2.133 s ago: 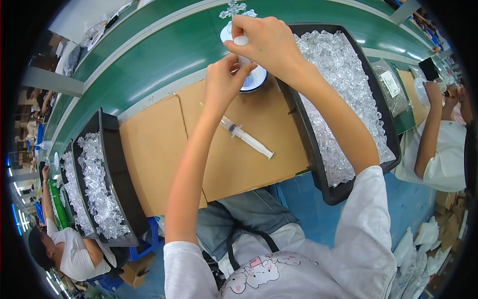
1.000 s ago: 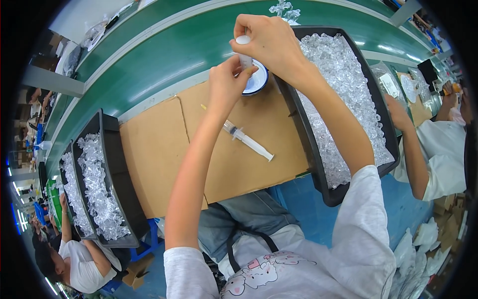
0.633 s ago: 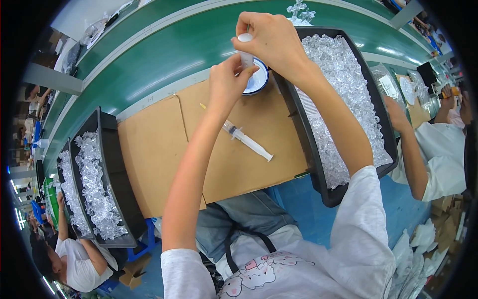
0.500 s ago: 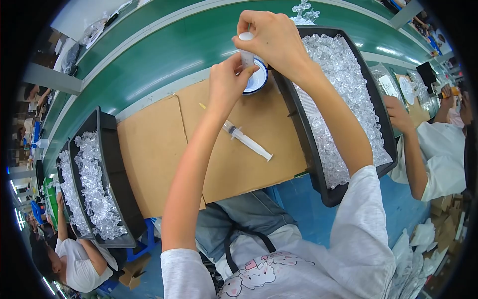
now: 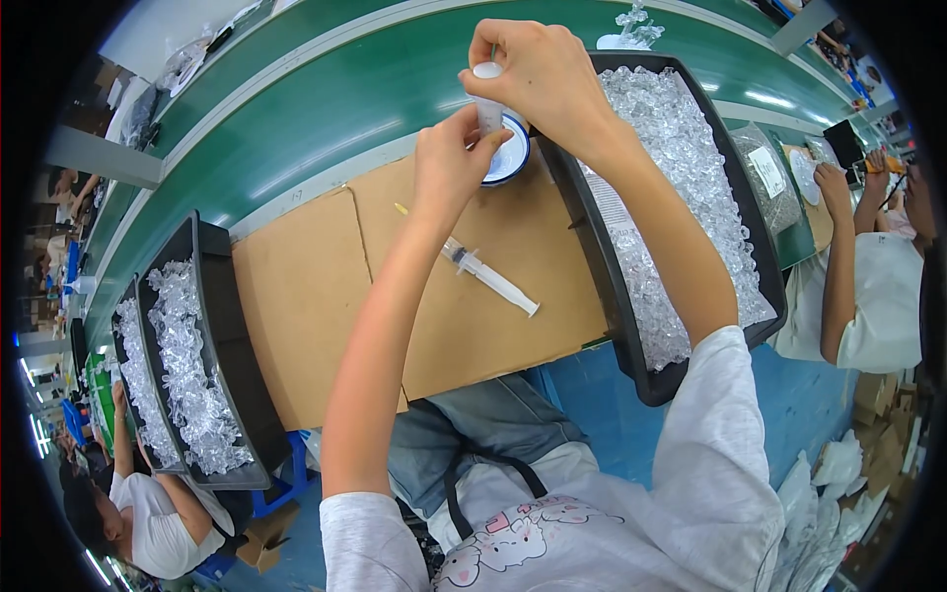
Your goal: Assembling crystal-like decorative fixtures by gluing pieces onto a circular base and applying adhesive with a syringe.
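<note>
Above a white bowl with a blue rim [image 5: 516, 156], my two hands hold one small pale bottle [image 5: 490, 116] upright. The fingers of my left hand [image 5: 450, 163] are wrapped round its lower body. My right hand [image 5: 545, 81] pinches the white cap [image 5: 487, 71] at its top. Whether the cap is loose or seated cannot be told. A clear plastic syringe [image 5: 493, 281] with a yellowish tip lies on the cardboard [image 5: 464, 340] below my hands, its tip end partly behind my left forearm.
On the right, a black bin [image 5: 654, 387] full of clear faceted pieces [image 5: 681, 178] stands under my right forearm. Further black bins [image 5: 237, 365] of clear pieces stand at the left. A raised green ledge [image 5: 326, 99] runs behind. Co-workers [image 5: 873, 296] sit on both sides.
My hands and the bottle stay in place. The co-worker at the right has raised a hand away from the bench, and the clear pieces on the far ledge have shifted right.
</note>
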Action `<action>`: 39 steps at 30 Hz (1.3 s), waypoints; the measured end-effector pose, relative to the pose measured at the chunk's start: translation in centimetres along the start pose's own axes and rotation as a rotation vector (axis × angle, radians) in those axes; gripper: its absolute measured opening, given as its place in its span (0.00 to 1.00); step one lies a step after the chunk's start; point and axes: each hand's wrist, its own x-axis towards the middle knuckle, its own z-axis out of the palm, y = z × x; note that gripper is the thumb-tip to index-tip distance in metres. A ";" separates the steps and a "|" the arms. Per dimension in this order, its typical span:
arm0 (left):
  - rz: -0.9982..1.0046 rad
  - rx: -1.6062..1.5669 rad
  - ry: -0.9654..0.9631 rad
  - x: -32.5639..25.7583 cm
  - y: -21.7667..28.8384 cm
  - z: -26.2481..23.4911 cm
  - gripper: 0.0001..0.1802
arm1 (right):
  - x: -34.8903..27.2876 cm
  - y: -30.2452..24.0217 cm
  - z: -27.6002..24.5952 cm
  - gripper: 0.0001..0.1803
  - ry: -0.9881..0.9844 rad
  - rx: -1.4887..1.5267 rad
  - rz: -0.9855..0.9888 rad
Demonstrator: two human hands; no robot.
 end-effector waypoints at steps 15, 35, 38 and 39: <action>0.026 -0.033 0.020 -0.1 -0.1 0.2 0.12 | 0.1 -0.3 -0.3 0.12 -0.009 -0.008 -0.015; -0.038 0.051 -0.034 -0.2 0.2 -0.1 0.13 | 0.3 -0.7 -0.8 0.13 -0.037 -0.011 0.015; -0.034 0.045 -0.029 -0.2 0.0 -0.1 0.13 | 0.3 -0.6 -0.7 0.13 -0.032 -0.019 0.007; -0.020 0.055 -0.019 -0.2 -0.1 0.0 0.13 | 0.4 -0.6 -0.7 0.13 -0.033 -0.023 0.006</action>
